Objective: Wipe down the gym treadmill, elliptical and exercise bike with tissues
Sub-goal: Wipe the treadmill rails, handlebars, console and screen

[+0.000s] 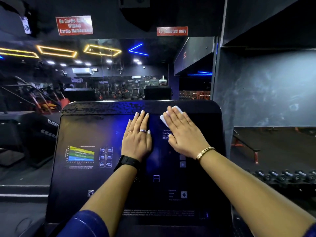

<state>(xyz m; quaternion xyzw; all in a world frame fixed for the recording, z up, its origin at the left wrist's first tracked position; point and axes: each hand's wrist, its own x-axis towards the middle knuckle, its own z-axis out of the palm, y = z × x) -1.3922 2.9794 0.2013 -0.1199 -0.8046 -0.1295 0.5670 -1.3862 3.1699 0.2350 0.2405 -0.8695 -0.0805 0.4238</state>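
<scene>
A black treadmill console (95, 177) with a dark glossy panel fills the lower middle of the head view. My right hand (184, 134) lies flat near the panel's upper edge and presses a white tissue (163, 119) against it; the tissue shows at the fingertips and left of the fingers. My left hand (137, 135) rests flat on the panel just left of the right hand, fingers straight, holding nothing. It wears rings and a black watch; the right wrist has a gold bangle.
A mirror wall (102, 74) behind the console reflects the gym and its ceiling lights. Red signs (74, 25) hang above. A dark wall (273, 91) stands to the right, with a rack of dumbbells (282, 177) below it. Another machine (25, 134) stands at the left.
</scene>
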